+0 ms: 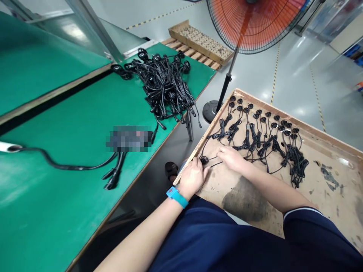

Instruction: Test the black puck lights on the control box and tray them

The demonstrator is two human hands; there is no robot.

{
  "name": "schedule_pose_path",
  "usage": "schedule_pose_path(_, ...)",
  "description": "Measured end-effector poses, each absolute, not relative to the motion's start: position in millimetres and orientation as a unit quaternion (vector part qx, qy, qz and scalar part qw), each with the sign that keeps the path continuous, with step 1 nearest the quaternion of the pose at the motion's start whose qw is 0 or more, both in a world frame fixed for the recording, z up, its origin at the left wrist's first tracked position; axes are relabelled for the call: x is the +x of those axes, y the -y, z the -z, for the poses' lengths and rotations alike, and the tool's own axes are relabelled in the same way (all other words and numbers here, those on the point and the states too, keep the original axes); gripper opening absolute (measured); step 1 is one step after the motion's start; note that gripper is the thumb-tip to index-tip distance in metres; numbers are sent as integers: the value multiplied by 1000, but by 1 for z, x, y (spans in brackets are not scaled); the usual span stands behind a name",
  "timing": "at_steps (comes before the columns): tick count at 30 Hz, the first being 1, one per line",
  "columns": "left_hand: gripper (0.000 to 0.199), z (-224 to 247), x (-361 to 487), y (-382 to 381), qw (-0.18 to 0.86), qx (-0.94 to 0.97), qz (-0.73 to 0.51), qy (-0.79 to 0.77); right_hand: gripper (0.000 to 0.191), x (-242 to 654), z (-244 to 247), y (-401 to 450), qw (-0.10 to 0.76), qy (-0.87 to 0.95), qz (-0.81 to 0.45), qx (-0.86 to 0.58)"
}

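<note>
At the near left corner of a wooden tray [283, 196], my left hand [194, 176], with a blue wristband, curls its fingers against a black round cable head [203, 160]. The thumb and fingers lie on either side of that head. Its thin black cable [211, 158] runs to the right, to my right hand [231, 158], whose fingers pinch together over it. The fingertips partly hide what they grip. Beyond my hands, several bundled black cables [246, 141] with round heads [263, 119] lie in rows inside the tray.
On the green table [70, 211] to the left lies a pile of black cables [167, 83]. A blurred-out dark device [129, 139] with cables lies nearer. A large orange fan [255, 26] stands behind the tray; a wooden pallet [201, 57] is on the floor.
</note>
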State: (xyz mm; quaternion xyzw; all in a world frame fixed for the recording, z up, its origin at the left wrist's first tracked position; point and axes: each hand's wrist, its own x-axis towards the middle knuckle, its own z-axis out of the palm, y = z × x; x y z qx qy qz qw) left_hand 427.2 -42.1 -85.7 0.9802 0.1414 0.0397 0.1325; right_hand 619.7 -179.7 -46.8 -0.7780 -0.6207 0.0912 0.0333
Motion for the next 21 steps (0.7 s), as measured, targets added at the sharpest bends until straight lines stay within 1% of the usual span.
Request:
schedule_pose_path(2, 42, 87, 427, 43, 116, 983, -29, -139, 16, 620, 49, 180, 38, 610, -96, -786)
schedule_pose_path(4, 43, 90, 428, 44, 106, 985, -19, -136, 22, 628, 47, 183, 47, 570, -75, -817)
schedule_pose_path(7, 45, 92, 429, 46, 110, 983, -16, -148, 31, 655, 41, 189, 57, 429, -41, -900)
schedule_pose_path(9, 45, 92, 431, 49, 105, 982, -14, -159, 28, 674, 41, 191, 59, 349, -65, -933)
schedule_pose_path(12, 42, 88, 433, 52, 85, 983, -4, -160, 20, 690, 46, 192, 77, 329, -118, -934)
schedule_pose_path(16, 45, 82, 430, 56, 79, 985, 17, -155, 9, 689, 54, 192, 159, 333, -105, -923)
schedule_pose_path(19, 42, 83, 428, 57, 83, 984, 26, -155, 15, 687, 55, 190, 241, 331, -85, -908)
schedule_pose_path(21, 38, 84, 427, 58, 82, 984, 24, -156, 14, 689, 55, 185, 286, 328, -81, -897)
